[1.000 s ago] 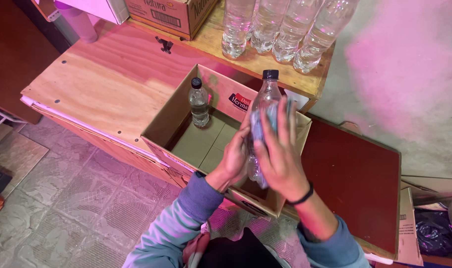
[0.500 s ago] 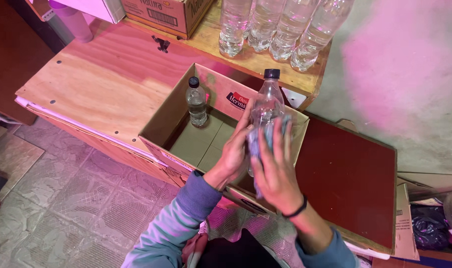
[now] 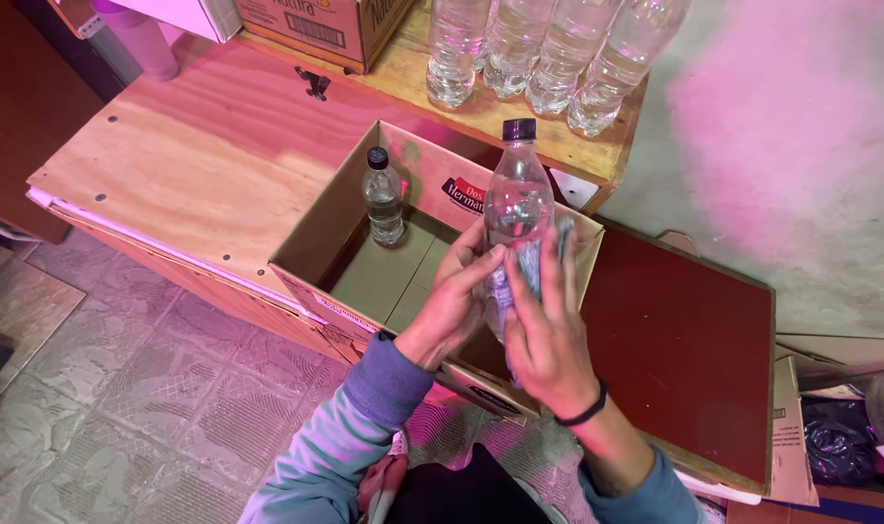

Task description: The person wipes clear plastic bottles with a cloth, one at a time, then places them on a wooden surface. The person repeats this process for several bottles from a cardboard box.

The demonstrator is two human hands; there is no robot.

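both hands are gripping a clear plastic bottle (image 3: pixel 515 209) upright over the open cardboard box (image 3: pixel 311 238): left hand (image 3: pixel 454 309) is wrapping it at 8 o'clock, right hand (image 3: pixel 548 335) is pressing spread fingers at 5 o'clock. a second bottle (image 3: pixel 383 197) is standing inside the box at 10 o'clock.

Both arms reach forward from bottom edge, sleeves pale blue-grey, forearms converging. Left hand (image 3: pixel 453 309) raised, palm turned inward, fingers curled, thumb up front, clasping. Right hand (image 3: pixel 546 330) just beside it, back toward camera, fingers (image 3: pixel 548 267) spread and pointing up, also gripping. Dark band circles right wrist. Hands nearly touching, wrists slightly bent.
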